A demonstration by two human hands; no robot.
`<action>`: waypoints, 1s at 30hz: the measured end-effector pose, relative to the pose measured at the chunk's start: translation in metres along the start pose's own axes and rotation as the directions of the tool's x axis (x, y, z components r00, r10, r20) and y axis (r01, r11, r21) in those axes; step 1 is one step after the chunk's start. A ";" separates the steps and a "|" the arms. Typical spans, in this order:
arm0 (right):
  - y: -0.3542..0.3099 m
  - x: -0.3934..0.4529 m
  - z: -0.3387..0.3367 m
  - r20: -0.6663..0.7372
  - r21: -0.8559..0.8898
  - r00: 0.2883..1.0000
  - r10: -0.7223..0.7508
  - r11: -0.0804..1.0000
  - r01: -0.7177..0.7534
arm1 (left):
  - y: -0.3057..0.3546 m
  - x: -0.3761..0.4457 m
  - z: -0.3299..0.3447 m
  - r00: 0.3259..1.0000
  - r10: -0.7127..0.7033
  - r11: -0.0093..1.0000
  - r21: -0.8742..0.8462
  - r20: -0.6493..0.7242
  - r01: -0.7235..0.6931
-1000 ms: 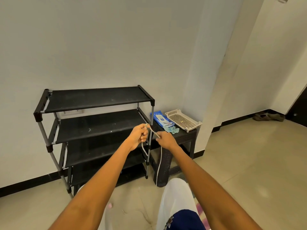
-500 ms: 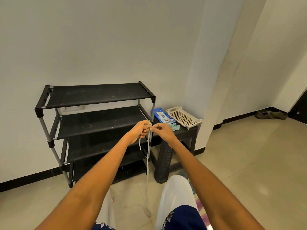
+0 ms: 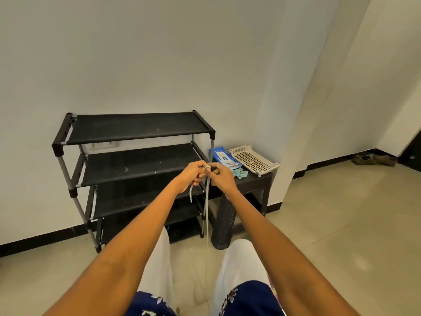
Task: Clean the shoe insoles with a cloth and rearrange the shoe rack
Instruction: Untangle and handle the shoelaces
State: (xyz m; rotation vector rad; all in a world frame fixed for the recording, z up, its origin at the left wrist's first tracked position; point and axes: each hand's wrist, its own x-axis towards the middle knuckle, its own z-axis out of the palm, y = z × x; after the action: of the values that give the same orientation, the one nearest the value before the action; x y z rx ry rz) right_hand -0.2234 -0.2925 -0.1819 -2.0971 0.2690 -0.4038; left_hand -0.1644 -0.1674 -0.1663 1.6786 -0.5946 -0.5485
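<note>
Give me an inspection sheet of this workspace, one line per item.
Surface: pale tiled floor; dark side table beside the rack.
Job's things: black shoe rack, all visible shelves bare; small teal cloth on the table; no insoles seen.
Clutter: blue wipes pack, cream perforated tray.
Hands: left hand and right hand pinch a pale cord.
Cables: nothing seen besides that cord.
Surroundings: white walls; shoes far right.
</note>
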 end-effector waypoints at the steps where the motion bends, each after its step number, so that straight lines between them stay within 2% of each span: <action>1: -0.002 0.002 0.002 -0.002 -0.051 1.000 -0.008 0.999 0.008 | -0.003 0.000 0.001 1.000 -0.004 1.000 -0.015 -0.012 0.004; 5: 0.010 0.006 0.008 -0.012 -0.082 0.994 0.106 0.991 -0.106 | -0.003 0.007 0.004 0.998 0.010 0.982 -0.188 -0.070 -0.023; 12: 0.053 0.001 0.004 0.101 -0.299 0.928 0.359 0.900 -0.316 | -0.006 0.026 0.010 0.969 0.015 0.865 -0.483 -0.246 -0.136; 14: 0.055 0.004 0.002 0.044 -0.238 0.941 0.335 0.919 -0.316 | -0.016 0.031 0.012 0.972 0.003 0.914 -0.394 -0.233 -0.097; 16: 0.049 0.012 0.000 -0.045 -0.148 0.963 0.265 0.952 -0.269 | -0.033 0.037 0.013 0.982 -0.048 0.986 -0.165 -0.184 0.017; 18: 0.043 0.021 -0.001 -0.081 -0.084 0.975 0.205 0.974 -0.212 | -0.053 0.040 0.018 0.977 -0.151 0.986 0.053 -0.150 0.161; 19: 0.044 0.024 0.001 -0.064 -0.065 0.979 0.195 0.978 -0.199 | -0.064 0.041 0.023 0.967 -0.206 0.970 0.095 -0.152 0.222; 21: 0.053 0.028 0.007 0.015 -0.071 0.980 0.198 0.978 -0.197 | -0.084 0.043 0.033 0.950 -0.281 0.955 0.057 -0.135 0.290; 24: 0.076 0.026 0.015 0.122 -0.062 0.965 0.232 0.972 -0.226 | -0.112 0.051 0.046 0.952 -0.306 0.952 0.018 -0.021 0.307; 25: 0.088 0.028 0.019 0.133 -0.042 0.959 0.250 0.968 -0.246 | -0.123 0.058 0.050 0.950 -0.312 0.949 0.028 -0.025 0.313; 28: 0.132 0.039 0.032 0.142 -0.034 0.937 0.319 0.948 -0.317 | -0.172 0.084 0.062 0.905 -0.393 0.916 0.019 -0.165 0.401; 30: 0.173 0.048 0.049 0.145 -0.014 0.911 0.386 0.922 -0.388 | -0.214 0.104 0.074 0.863 -0.439 0.874 0.103 -0.249 0.474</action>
State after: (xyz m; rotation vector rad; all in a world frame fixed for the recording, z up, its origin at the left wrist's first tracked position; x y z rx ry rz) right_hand -0.1659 -0.3618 -0.3447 -1.9858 0.5809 -0.0140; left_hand -0.1152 -0.2564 -0.3932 2.0184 -0.0691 -0.6545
